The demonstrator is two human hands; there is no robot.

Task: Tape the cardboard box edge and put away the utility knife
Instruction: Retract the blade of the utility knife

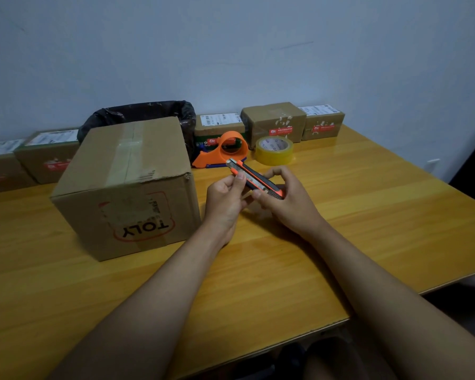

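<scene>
A large cardboard box (126,187) with tape along its top seam stands left of centre on the wooden table (340,215). Just to its right, both hands hold an orange and black utility knife (254,178) above the table. My left hand (225,201) pinches the knife's metal front end between thumb and fingers. My right hand (285,196) grips the rear of the handle. Whether the blade is out I cannot tell. An orange tape dispenser (222,152) and a roll of clear yellowish tape (274,150) sit behind the hands.
Several small taped parcels (274,120) line the wall at the back of the table. A bin with a black liner (146,113) stands behind the big box. The table's front edge (327,325) runs diagonally at lower right.
</scene>
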